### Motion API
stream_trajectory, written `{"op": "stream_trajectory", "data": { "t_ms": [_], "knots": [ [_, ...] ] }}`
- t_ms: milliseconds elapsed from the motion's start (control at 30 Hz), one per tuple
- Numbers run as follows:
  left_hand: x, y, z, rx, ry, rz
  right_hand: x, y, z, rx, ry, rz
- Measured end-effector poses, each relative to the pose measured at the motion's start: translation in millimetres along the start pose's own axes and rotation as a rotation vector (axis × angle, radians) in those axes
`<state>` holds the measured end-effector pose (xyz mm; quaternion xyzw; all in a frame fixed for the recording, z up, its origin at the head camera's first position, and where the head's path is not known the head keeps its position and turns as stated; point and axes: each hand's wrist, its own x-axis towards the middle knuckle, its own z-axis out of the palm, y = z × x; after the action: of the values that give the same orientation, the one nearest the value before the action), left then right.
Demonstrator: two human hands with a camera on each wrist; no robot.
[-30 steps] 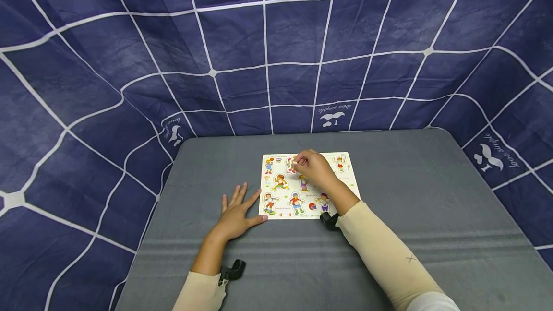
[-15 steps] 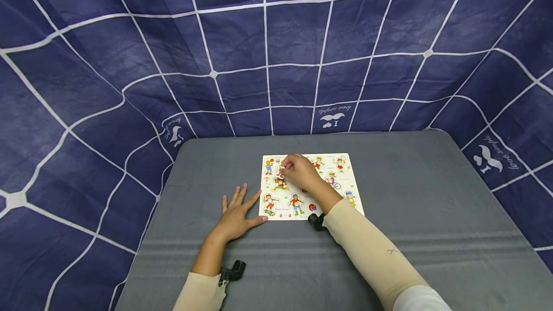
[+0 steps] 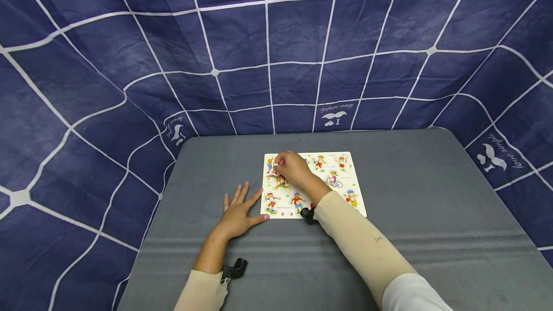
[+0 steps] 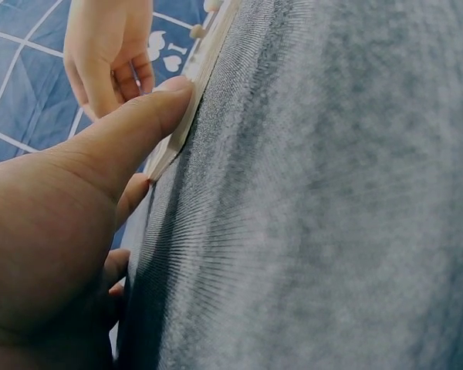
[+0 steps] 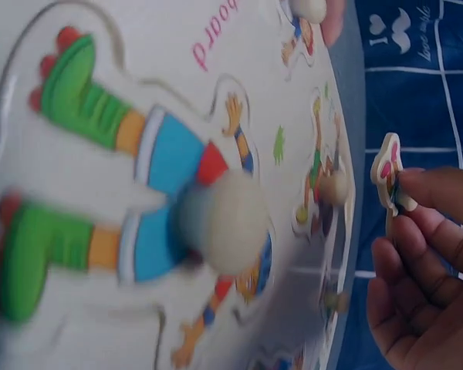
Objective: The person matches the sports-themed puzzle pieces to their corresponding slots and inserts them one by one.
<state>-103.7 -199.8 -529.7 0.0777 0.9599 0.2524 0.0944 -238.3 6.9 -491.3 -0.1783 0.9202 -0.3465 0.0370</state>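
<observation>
A white wooden puzzle board [image 3: 351, 179] printed with children playing sports lies on the grey table. My right hand [image 3: 294, 168] is over its upper left part, pinching a small puzzle piece [image 5: 387, 166] between thumb and fingers. In the right wrist view the piece is raised off the board, and its pink marks and pale wooden edge show. My left hand [image 3: 235, 219] rests on the table with fingers spread; its thumb [image 4: 150, 112] and index fingertip touch the board's left edge. A roller-skating child piece [image 5: 150, 181] with a round wooden knob [image 5: 231, 222] sits in the board, close to the right wrist camera.
Several other knobbed pieces, such as a child on a bicycle [image 3: 332, 178], sit in the board. The grey table [image 3: 414, 196] extends around it. A dark blue cloth [image 3: 298, 85] with white lines hangs behind and at the sides. Black cameras [image 3: 235, 269] are strapped to both wrists.
My right hand has moved left across the top of the board with the puzzle piece, uncovering the figures on the right. My left hand has stayed at the board's left edge.
</observation>
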Motion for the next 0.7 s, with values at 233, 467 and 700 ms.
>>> {"op": "stream_trajectory", "data": {
  "t_ms": [233,467,700],
  "knots": [
    [0.2,-0.5,0.1,-0.007,0.011,0.003,8,-7,9,-0.053,-0.005,0.054],
    [1.5,-0.5,0.5,-0.003,0.017,0.003,15,-8,13,-0.091,-0.025,0.059],
    [-0.4,-0.8,-0.7,0.0,0.006,0.002,24,-9,19,-0.15,-0.067,0.055]
  ]
}}
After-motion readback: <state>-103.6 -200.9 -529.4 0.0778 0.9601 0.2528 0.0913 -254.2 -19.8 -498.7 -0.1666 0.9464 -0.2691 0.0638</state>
